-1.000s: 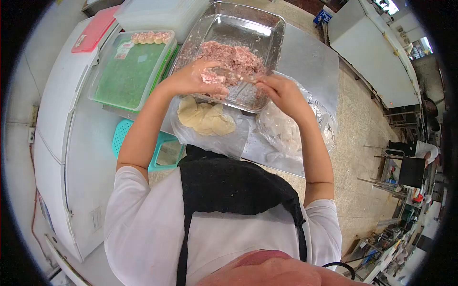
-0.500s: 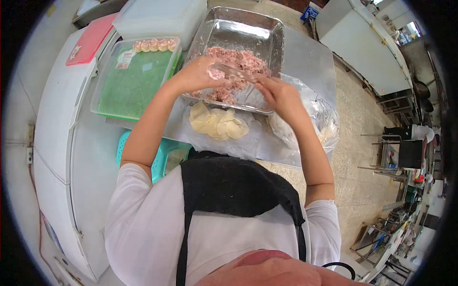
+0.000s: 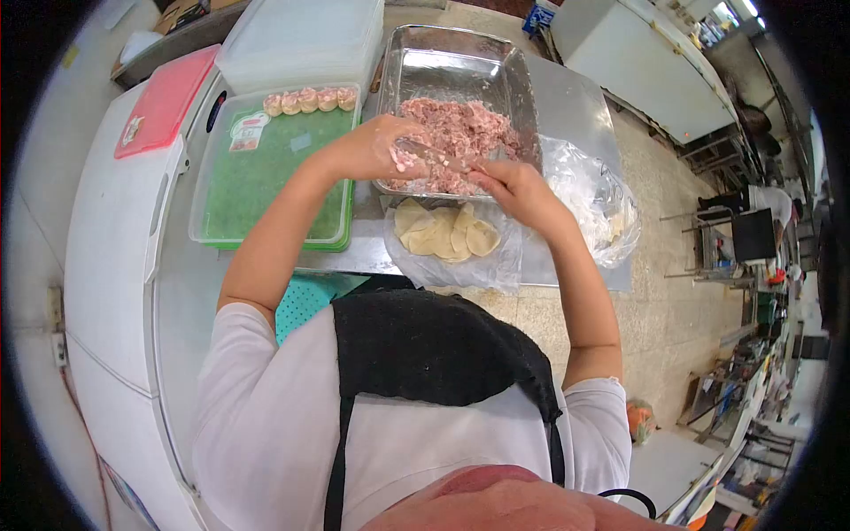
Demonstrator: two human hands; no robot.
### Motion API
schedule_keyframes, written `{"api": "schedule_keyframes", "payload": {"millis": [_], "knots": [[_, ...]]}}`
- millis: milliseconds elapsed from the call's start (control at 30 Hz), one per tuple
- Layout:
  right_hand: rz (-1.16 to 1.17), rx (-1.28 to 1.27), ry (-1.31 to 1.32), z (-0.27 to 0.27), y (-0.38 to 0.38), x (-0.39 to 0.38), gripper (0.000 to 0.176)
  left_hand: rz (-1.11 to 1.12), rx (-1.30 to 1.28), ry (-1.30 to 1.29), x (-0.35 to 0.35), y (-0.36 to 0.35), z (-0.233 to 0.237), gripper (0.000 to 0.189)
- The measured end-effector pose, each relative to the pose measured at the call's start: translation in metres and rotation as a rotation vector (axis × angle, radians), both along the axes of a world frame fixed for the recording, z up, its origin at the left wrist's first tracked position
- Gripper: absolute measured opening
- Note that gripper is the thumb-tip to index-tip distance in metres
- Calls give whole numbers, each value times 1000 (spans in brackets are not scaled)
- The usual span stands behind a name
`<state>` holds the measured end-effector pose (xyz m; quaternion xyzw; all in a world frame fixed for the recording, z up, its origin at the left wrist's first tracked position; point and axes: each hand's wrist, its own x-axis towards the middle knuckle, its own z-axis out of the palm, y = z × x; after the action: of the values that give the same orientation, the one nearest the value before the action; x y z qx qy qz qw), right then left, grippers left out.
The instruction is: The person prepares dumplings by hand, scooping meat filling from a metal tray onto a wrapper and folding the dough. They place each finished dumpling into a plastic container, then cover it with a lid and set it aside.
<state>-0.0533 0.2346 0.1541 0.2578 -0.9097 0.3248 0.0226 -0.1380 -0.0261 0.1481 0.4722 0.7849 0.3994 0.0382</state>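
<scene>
My left hand [image 3: 370, 149] is cupped over the near left side of the metal tray, closed around a dumpling [image 3: 401, 160] with pink meat showing; its wrapper is mostly hidden by my fingers. Pinched in my right hand [image 3: 521, 188] is a flat spatula [image 3: 436, 156], its blade pointing left and touching the meat at my left hand. Beyond both hands, a mound of minced meat [image 3: 460, 124] lies in the deep metal tray [image 3: 531, 97]. Round pale wrappers [image 3: 443, 233] lie overlapped on a plastic sheet [image 3: 496, 270] nearer to me.
A green-bottomed plastic container [image 3: 274, 195] at left holds a row of filled dumplings [image 3: 310, 100]. Behind it are stacked clear containers [image 3: 301, 44]. A clear plastic bag [image 3: 593, 208] lies right of the wrappers. A pink lid [image 3: 168, 102] rests on the white freezer [image 3: 111, 230].
The view has shifted, so the table's things sit differently in frame. The spatula stays at my left hand, and its blade is a little lower and more level.
</scene>
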Motion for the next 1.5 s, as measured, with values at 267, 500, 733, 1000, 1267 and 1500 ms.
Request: {"api": "schedule_keyframes", "payload": {"millis": [267, 500, 733, 1000, 1267, 1500], "knots": [[-382, 211, 398, -34, -23, 10, 20, 188, 30, -281, -34, 20, -32, 40], [-601, 384, -8, -47, 61, 16, 21, 230, -78, -147, -11, 24, 6, 59], [-202, -329, -4, 5, 33, 21, 25, 7, 35, 61, -9, 45, 15, 50], [-312, 165, 310, 18, 15, 25, 22, 95, 26, -41, -20, 38, 3, 47], [-341, -146, -168, 61, 14, 34, 32, 201, 197, -147, 7, 11, 25, 73], [-239, -161, -227, 26, -35, 34, 28, -10, 160, -133, 3, 0, 22, 45]]}}
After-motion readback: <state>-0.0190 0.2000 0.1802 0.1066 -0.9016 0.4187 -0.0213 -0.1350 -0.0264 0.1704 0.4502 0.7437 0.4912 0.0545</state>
